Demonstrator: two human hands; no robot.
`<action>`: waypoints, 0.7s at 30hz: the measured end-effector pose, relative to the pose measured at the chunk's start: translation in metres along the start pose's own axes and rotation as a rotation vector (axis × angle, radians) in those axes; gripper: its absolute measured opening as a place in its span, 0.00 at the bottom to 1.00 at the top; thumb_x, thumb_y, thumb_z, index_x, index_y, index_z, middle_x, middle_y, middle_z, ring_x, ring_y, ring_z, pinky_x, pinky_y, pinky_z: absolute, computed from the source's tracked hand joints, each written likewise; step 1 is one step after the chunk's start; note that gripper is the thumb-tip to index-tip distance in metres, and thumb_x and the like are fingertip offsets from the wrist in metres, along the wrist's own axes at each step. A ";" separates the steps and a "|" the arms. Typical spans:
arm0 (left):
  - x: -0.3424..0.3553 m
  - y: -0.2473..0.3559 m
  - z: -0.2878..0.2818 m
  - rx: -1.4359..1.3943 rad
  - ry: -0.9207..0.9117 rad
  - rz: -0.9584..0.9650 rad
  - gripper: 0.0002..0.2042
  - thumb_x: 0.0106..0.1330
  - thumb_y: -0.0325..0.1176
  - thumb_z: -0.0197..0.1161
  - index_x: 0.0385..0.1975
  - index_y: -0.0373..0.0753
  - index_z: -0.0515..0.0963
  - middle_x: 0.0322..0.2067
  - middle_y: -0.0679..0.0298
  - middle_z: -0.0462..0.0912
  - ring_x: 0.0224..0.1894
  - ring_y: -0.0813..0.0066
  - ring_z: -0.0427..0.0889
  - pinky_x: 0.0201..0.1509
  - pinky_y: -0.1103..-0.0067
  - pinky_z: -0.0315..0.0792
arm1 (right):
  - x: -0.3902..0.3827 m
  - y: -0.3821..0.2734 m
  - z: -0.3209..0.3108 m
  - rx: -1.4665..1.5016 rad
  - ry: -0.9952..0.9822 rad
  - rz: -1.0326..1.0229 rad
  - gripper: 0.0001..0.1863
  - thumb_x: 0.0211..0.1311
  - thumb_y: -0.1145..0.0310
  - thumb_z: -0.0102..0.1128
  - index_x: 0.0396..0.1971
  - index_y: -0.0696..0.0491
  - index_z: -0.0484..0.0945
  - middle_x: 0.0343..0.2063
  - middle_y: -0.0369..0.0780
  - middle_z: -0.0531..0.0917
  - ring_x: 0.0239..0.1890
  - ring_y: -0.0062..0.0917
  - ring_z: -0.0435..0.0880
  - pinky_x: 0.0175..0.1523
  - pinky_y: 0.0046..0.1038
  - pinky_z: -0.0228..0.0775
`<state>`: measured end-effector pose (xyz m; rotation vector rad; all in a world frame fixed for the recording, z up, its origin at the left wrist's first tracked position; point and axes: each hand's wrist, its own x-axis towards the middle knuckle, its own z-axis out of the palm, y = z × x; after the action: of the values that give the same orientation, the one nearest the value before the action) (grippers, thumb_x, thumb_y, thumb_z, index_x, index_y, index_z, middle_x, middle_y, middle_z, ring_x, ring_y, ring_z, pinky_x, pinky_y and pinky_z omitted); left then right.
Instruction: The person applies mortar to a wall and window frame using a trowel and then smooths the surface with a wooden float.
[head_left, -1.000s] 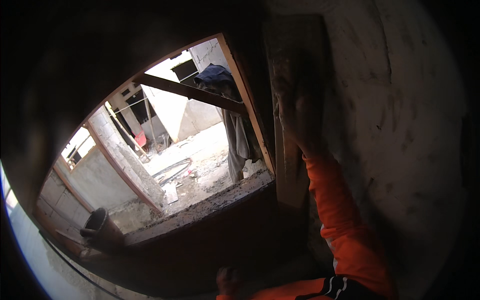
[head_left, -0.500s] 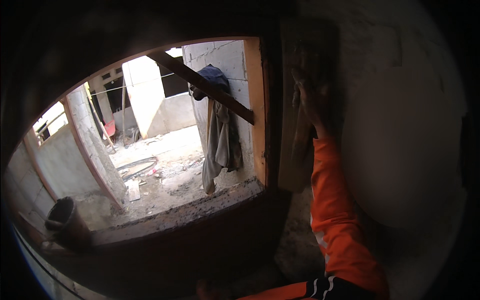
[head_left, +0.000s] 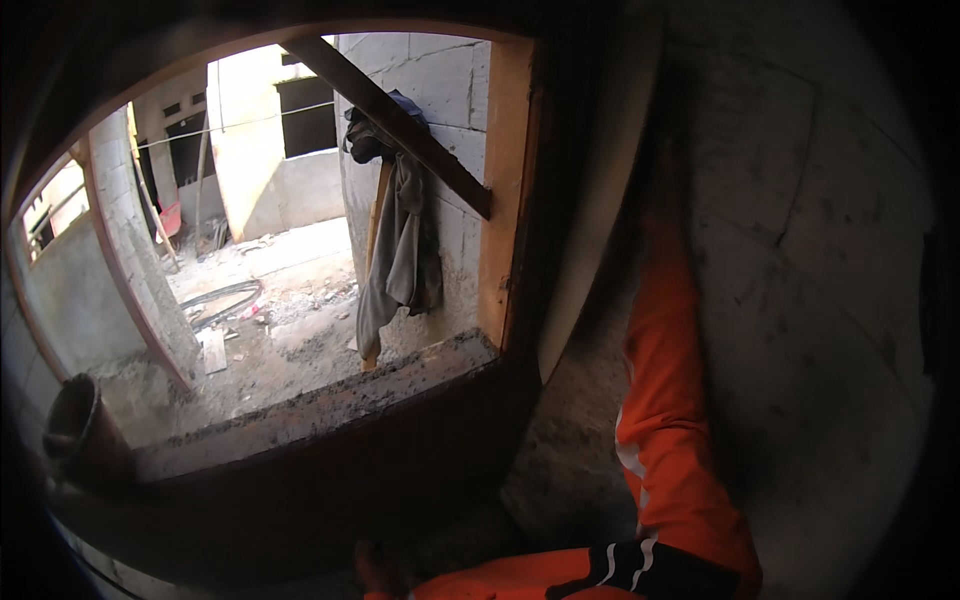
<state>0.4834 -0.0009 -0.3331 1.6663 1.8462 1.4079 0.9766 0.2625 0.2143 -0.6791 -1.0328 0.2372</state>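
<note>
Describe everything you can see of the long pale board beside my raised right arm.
The long, narrow board may be wood; its visible strip is pale and plain. It stands steeply, top leaning right, looking bowed in this fisheye view, between the window frame and the raised right hand. Its upper end fades into shadow. Darkness hides whether the hand touches it.
</note>
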 end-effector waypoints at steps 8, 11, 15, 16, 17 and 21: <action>-0.008 -0.022 -0.008 0.106 0.020 0.043 0.11 0.55 0.31 0.66 0.34 0.32 0.78 0.33 0.52 0.78 0.38 0.54 0.78 0.44 0.70 0.72 | -0.017 -0.003 0.046 0.017 -0.012 0.059 0.29 0.71 0.51 0.45 0.62 0.58 0.64 0.58 0.42 0.71 0.58 0.27 0.70 0.62 0.29 0.62; -0.016 -0.029 0.000 -0.107 0.115 -0.147 0.12 0.56 0.32 0.66 0.36 0.32 0.77 0.34 0.53 0.79 0.39 0.56 0.78 0.45 0.69 0.72 | -0.017 -0.002 0.050 0.008 -0.005 0.062 0.30 0.71 0.50 0.45 0.62 0.58 0.63 0.58 0.42 0.71 0.58 0.28 0.70 0.62 0.29 0.62; -0.016 -0.043 -0.013 0.028 -0.113 -0.139 0.17 0.59 0.36 0.66 0.41 0.31 0.76 0.41 0.53 0.79 0.43 0.56 0.78 0.51 0.68 0.72 | -0.009 -0.009 0.047 -0.031 0.007 0.063 0.32 0.70 0.49 0.45 0.63 0.59 0.63 0.59 0.42 0.70 0.58 0.28 0.70 0.62 0.30 0.63; -0.021 -0.046 -0.012 0.013 -0.085 -0.153 0.18 0.59 0.37 0.66 0.42 0.31 0.75 0.43 0.53 0.79 0.44 0.56 0.78 0.52 0.68 0.72 | -0.011 -0.010 0.050 -0.044 0.010 0.075 0.32 0.70 0.49 0.45 0.63 0.59 0.62 0.59 0.42 0.70 0.58 0.28 0.70 0.62 0.30 0.63; -0.025 -0.049 -0.013 -0.003 -0.057 -0.166 0.19 0.59 0.38 0.66 0.43 0.31 0.75 0.44 0.52 0.79 0.46 0.55 0.78 0.53 0.67 0.72 | -0.013 -0.013 0.053 -0.062 0.018 0.090 0.32 0.70 0.48 0.45 0.63 0.59 0.62 0.59 0.42 0.70 0.59 0.29 0.70 0.62 0.30 0.63; -0.018 -0.022 -0.010 0.069 0.053 -0.044 0.13 0.58 0.34 0.64 0.38 0.33 0.78 0.38 0.49 0.80 0.44 0.47 0.77 0.51 0.65 0.71 | -0.048 -0.012 0.059 -0.156 0.075 0.213 0.34 0.70 0.47 0.45 0.64 0.59 0.62 0.60 0.43 0.69 0.59 0.29 0.69 0.61 0.30 0.63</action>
<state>0.4679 -0.0181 -0.3521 1.6247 1.9688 1.3990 0.9001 0.2537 0.2069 -0.9346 -0.9139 0.3162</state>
